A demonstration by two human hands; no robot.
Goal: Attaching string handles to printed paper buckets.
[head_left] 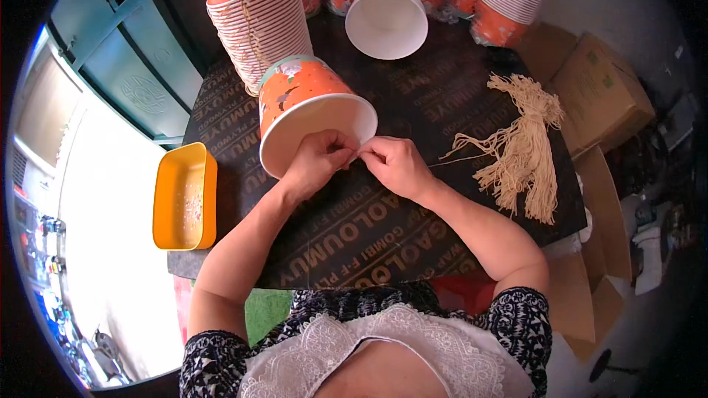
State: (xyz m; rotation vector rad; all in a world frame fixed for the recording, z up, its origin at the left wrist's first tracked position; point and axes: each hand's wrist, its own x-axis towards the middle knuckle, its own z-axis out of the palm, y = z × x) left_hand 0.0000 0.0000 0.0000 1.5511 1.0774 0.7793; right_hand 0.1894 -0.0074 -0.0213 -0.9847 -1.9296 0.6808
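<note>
Because its open mouth is turned toward the person, the orange paper bucket (302, 90), tipped on its side at the middle of the dark table (324, 258), offers its rim to both hands, presumably why it is held that way. The left hand (319, 162) reaches in front of the mouth, and the right hand (394, 164) meets it at the rim's near right part. Thumb and fingers are pinched together on each hand, seemingly on a pale strand (457, 161) that leads off to the right, though the bit between the fingertips is too small to make out fully. Just right of the forearm lies a twine bundle (527, 151), probably set there so single lengths pull free easily. A yellow tray (184, 195) stands at the left edge, away from the elbows. Beyond the bucket, on the far left, is a nested stack (258, 26); a loose bucket (387, 22) shows its white inside at the far middle, and wrapped stacks (509, 0) line the far side, likely kept there to leave the near side for working.
</note>
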